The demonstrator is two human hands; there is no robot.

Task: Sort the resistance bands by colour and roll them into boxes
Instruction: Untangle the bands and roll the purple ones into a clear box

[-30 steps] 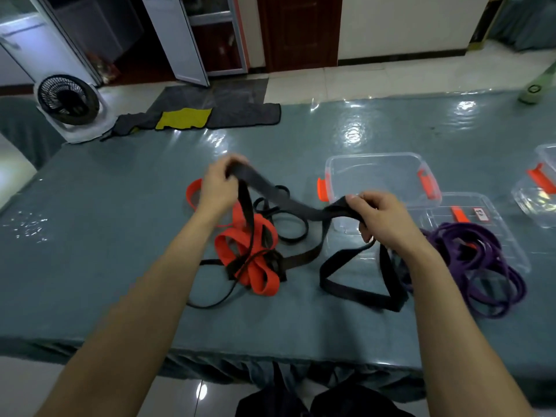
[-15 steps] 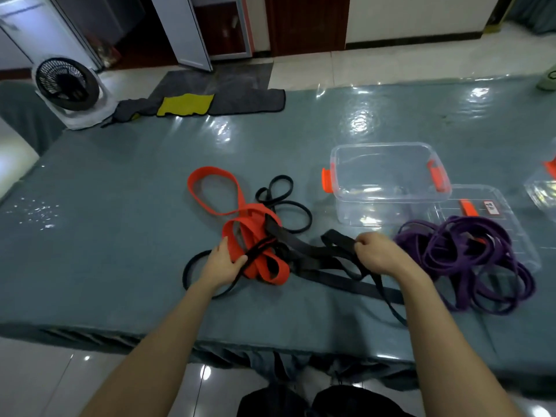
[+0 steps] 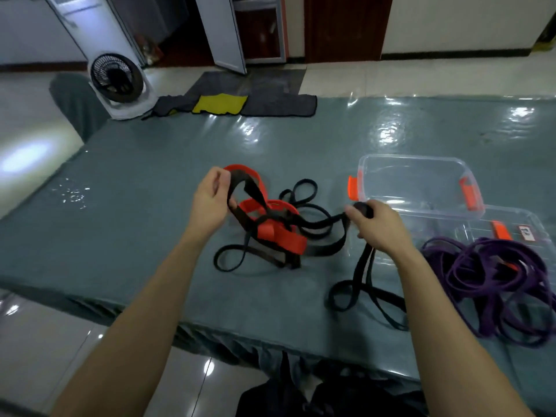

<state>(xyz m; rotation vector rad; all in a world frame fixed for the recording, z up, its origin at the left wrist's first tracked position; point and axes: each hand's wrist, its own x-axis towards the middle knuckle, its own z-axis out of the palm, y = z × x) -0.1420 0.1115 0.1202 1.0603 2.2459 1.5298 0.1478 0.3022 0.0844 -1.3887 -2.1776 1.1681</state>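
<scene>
Two hands work in the head view, both on black webbing. The left hand [image 3: 210,206] is raised above the middle of the table [image 3: 135,236], wrist bent, thumb and fingers pinching the top of a loop of black band [image 3: 328,224] that rises out of the tangle. The right hand [image 3: 379,228] sits just near of the clear box [image 3: 421,164], knuckles up, fingers curled round a dark wad that looks like the started roll. More black strap drops from under that hand and loops toward the near edge. Whether both hands hold one and the same band cannot be told, since the strands cross in the heap. The orange bands [image 3: 282,240] lie threaded through the black ones between the hands. The purple bands [image 3: 487,281] are piled apart at the right, partly on a clear lid [image 3: 529,218]. The box shows nothing in it. Sorting looks only partly done, and the step in hand seems to be freeing one black band and winding it. To do that well, the left hand should lift the loop clear of the orange strap first. It should then feed the strap flat and untwisted while the right turns the roll snugly, so that it fits the box.
</scene>
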